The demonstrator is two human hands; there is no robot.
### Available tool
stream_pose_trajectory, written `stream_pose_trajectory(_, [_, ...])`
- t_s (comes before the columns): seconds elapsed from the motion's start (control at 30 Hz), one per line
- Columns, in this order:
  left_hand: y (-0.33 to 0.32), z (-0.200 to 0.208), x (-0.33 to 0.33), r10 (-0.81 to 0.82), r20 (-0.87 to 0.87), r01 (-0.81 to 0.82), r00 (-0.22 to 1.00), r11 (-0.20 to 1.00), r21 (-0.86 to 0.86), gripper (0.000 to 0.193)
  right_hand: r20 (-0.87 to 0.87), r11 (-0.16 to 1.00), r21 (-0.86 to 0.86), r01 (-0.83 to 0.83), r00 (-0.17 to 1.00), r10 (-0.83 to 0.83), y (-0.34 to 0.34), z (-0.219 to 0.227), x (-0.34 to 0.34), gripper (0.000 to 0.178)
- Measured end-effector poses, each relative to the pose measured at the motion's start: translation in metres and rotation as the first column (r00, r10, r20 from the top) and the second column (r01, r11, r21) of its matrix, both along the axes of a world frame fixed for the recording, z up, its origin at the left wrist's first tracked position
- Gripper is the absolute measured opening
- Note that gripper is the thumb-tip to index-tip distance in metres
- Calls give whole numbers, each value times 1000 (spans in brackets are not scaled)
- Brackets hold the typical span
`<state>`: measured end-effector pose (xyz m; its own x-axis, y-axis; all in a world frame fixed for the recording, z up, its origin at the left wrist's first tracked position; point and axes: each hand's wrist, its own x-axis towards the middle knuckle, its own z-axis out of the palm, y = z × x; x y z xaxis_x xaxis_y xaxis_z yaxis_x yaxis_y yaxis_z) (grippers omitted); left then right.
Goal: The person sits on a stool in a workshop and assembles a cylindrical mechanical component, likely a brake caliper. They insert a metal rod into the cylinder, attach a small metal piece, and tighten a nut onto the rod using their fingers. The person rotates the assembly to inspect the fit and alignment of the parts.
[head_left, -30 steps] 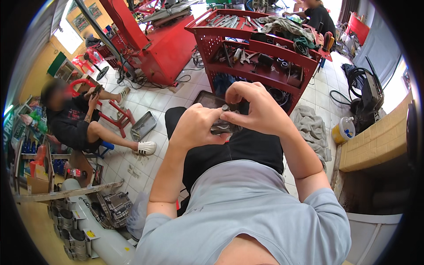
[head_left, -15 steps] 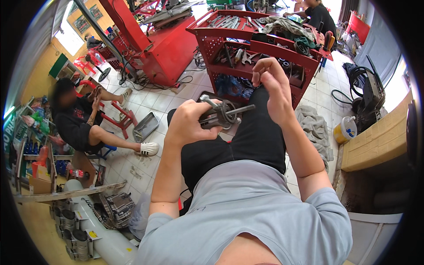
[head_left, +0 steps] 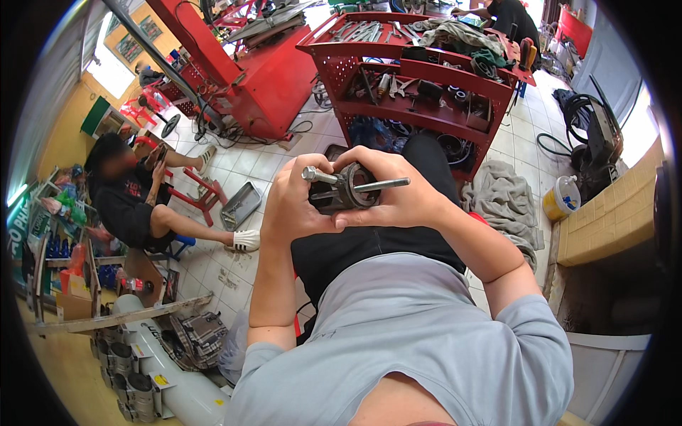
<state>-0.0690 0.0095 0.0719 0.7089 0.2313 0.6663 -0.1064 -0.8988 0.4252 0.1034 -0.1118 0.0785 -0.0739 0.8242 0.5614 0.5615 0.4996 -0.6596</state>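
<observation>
above the lap [head_left: 405, 242], the metal part [head_left: 347, 192] sits between left hand [head_left: 293, 206] and right hand [head_left: 403, 200], both touching, fingers [head_left: 361, 157] curled closely round it, bolt head [head_left: 309, 173] at its left, rod [head_left: 387, 184] jutting crosswise over the right hand.

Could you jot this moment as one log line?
left hand: grips metal part | right hand: grips same part | rod: points right | red tool cart: ahead
</observation>
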Motion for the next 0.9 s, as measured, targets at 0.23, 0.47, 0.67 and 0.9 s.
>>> stream_pose_trajectory(0.23, [-1,5,0,1,47,0,999,999,-40,65,-55,994,52,99,994,-96,3,-4,-1,52])
stream_pose_trajectory(0.47, [2,11,-11,79,385,37,920,958,-284,37,5,969,132,210,977,-213,0,0,-4,49])
stream_pose_trajectory(0.67, [-6,3,-3,146,371,6,917,925,-379,22,31,952,185,244,967,-254,0,-3,-5,48])
stream_pose_trajectory(0.9, [-9,9,-2,114,388,35,915,934,-356,20,60,931,259,255,958,-279,1,-3,-5,49])
